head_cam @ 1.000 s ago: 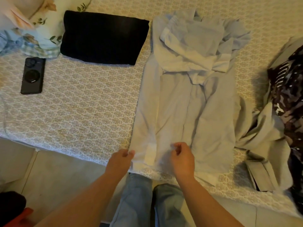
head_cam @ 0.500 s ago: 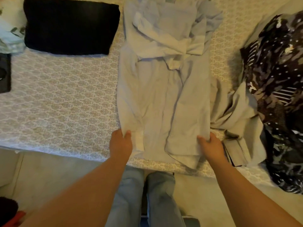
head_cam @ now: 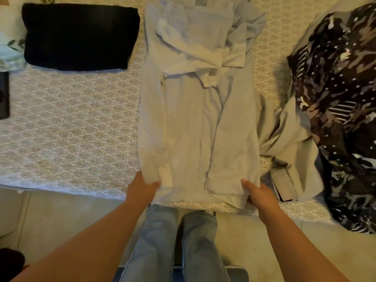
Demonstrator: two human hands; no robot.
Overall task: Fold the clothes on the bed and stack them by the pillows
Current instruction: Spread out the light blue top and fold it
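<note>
- No brand, label or readable writing is visible on any item; no container is in view.
- Pale blue long-sleeved shirt [head_cam: 201,119]: lies flat on the bed with the patterned cream bedspread [head_cam: 67,127], extending away from both hands, sleeves folded across its far end.
- Left hand [head_cam: 142,188]: pinches the near left hem corner of the shirt, thumb on top.
- Right hand [head_cam: 260,195]: grips the near right hem corner, fingers curled under the fabric.
- Folded black garment [head_cam: 80,35]: beyond and left of the left hand, well apart from it.
- Crumpled grey garment [head_cam: 289,143]: just right of the right hand, touching the shirt.
- Dark camouflage-print fabric [head_cam: 343,110]: farther right.
</note>
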